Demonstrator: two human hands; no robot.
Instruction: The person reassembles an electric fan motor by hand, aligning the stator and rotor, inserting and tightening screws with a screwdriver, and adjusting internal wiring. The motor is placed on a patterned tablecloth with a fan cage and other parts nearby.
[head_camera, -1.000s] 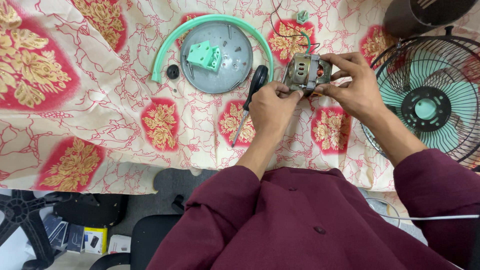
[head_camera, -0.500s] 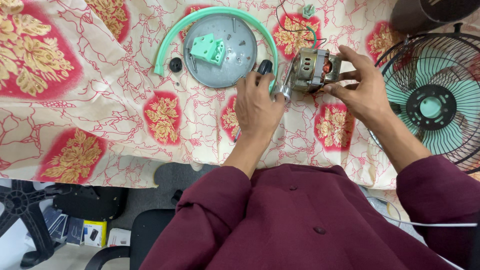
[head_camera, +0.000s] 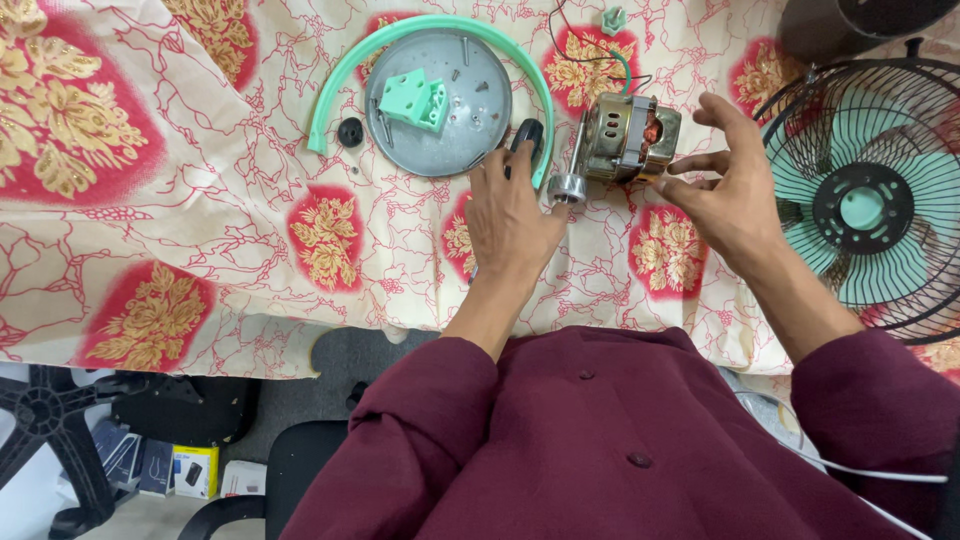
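We are resting our left hand (head_camera: 512, 215) palm down over a black-handled screwdriver (head_camera: 527, 137); only the handle end is showing, the shaft is hidden, and we cannot tell how firmly the fingers are gripping it. Our right hand (head_camera: 728, 195) is spreading loosely open, fingertips touching the side of the fan motor (head_camera: 625, 137) lying on the cloth-covered counter (head_camera: 200, 230). The motor is lying between our hands, beside a grey round plate (head_camera: 470, 130). The fan cage (head_camera: 868, 205) is being cut off at the right edge.
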